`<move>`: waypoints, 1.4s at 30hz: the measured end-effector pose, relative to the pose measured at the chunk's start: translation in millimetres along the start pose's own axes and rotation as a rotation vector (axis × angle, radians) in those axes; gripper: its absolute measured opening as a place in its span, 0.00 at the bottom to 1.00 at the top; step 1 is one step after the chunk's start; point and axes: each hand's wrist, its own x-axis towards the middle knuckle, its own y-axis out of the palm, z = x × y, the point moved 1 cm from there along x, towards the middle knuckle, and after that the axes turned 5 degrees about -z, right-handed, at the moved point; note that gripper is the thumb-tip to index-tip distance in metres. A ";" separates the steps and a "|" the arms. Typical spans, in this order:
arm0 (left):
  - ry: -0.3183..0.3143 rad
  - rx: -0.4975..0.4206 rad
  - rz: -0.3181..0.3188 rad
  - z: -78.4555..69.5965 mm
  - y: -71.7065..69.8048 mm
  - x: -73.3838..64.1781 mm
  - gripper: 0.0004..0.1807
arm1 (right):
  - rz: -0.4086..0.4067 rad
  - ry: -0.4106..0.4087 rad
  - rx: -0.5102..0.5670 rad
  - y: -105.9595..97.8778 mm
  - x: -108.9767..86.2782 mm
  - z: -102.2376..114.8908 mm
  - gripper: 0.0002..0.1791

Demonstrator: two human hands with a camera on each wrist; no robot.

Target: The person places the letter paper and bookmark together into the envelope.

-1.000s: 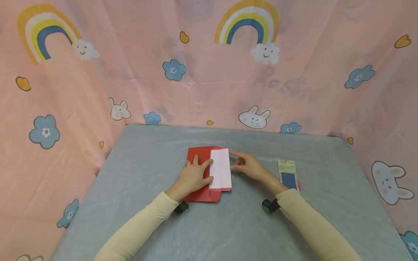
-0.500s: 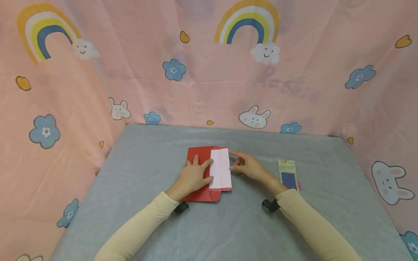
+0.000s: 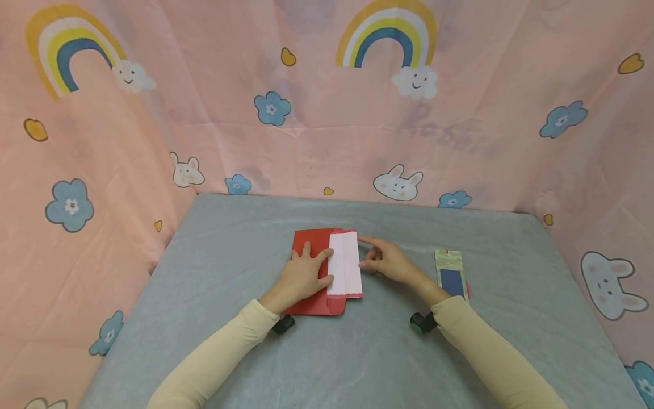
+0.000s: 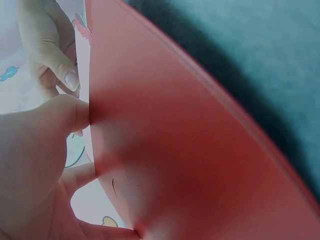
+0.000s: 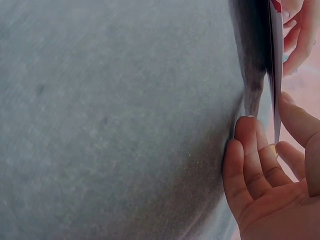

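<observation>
In the head view, a red envelope (image 3: 319, 307) lies on the grey table. My left hand (image 3: 301, 275) rests on it with the fingers spread; its thumb and one fingertip reach the left edge of a pale pink paper piece (image 3: 344, 264) with red scalloped trim. This piece overlaps the envelope's right side; I cannot tell whether part of it sits inside. My right hand (image 3: 390, 261) touches the piece's right edge with thumb and index finger, set apart along it. In the right wrist view, the thin paper edge (image 5: 274, 75) stands by the right thumb. The red envelope (image 4: 200, 130) fills the left wrist view.
To the right lies a green packet (image 3: 449, 261) with a dark blue panel, partly hidden behind my right forearm. A bit of pink shows beside it. Dark camera mounts (image 3: 423, 322) sit at both wrists. A pink patterned curtain (image 3: 306, 142) surrounds the table.
</observation>
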 end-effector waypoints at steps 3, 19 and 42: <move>0.001 -0.004 -0.004 0.3 -0.3 0.4 0.38 | 0.002 -0.003 0.005 -0.6 0.1 0.1 0.37; 0.000 -0.001 0.009 1.2 0.6 0.7 0.38 | 0.018 0.004 -0.001 1.9 -0.1 3.1 0.37; -0.005 -0.008 0.020 1.5 -1.3 0.5 0.38 | 0.020 -0.009 0.005 4.9 1.5 5.1 0.39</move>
